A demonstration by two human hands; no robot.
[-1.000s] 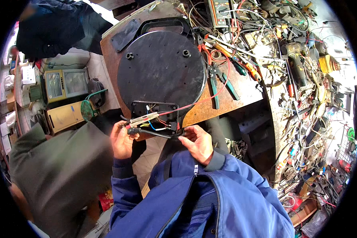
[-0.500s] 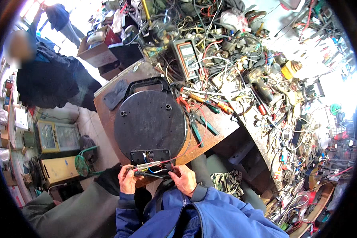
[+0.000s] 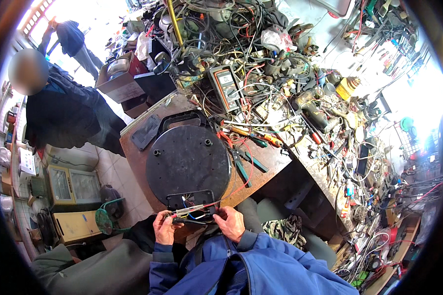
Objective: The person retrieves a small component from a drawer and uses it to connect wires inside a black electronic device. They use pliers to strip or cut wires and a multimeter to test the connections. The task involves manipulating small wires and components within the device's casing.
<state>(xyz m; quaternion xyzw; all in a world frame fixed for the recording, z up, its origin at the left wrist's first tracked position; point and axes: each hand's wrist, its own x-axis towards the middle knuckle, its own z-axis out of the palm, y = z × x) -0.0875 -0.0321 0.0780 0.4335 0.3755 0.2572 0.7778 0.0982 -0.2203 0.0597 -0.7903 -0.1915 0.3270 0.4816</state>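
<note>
A round black appliance base lies on the bench in front of me, with an open wiring compartment at its near edge. Coloured wires come out of that compartment toward my hands. My left hand is closed, fingertips pinching a bundle of slim leads, one of them red. A black cable stretches between the two hands. Closed as well, my right hand pinches the bundle's other side beside a small black part; its exact grip is too small to make out.
A multimeter stands beyond the base, its red lead trailing near my hands. Green-handled pliers and screwdrivers lie to the right. Tangled cables and tools cover the far and right bench. A flat black plate lies left; another person stands there.
The whole view has shifted slightly. Both hands stay at the wires near the compartment, the left one turned a little more upright. The base itself looks unmoved on the bench.
</note>
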